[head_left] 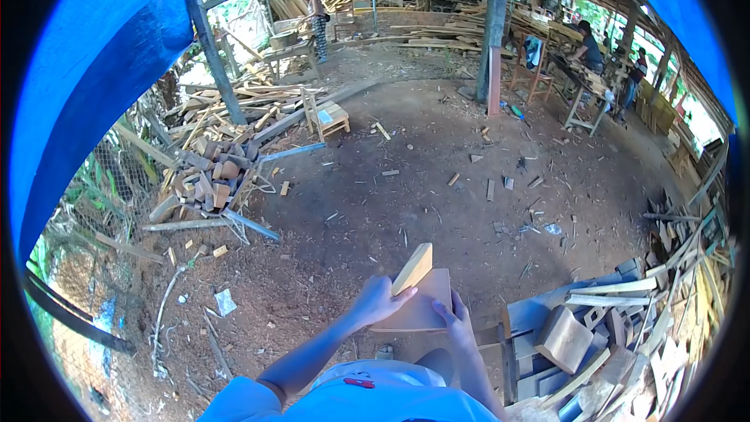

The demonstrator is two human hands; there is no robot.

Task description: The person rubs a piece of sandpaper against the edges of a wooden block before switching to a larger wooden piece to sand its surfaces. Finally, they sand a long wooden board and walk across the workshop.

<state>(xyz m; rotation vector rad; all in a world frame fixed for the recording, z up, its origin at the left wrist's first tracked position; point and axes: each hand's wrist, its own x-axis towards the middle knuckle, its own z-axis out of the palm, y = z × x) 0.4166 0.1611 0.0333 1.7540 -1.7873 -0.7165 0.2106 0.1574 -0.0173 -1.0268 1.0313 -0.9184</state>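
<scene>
Near the bottom centre, my left hand [376, 301] is closed round the lower end of a pale wooden piece [413, 267], which slants up to the right. That piece lies against or just over the left part of a flat brown board [426, 305]. My right hand [455, 319] grips the right edge of the board, its thumb on the top face and its other fingers partly hidden. Both wooden things are held in front of my body, above the dirt floor [375, 211].
A heap of wood blocks [211, 180] and a small wooden chair [328, 116] stand at the left. Scrap wood [566, 340] piles up at the lower right. A post [492, 31] rises ahead. Several people are farther back, one by a workbench [586, 82]. Offcuts dot the ground.
</scene>
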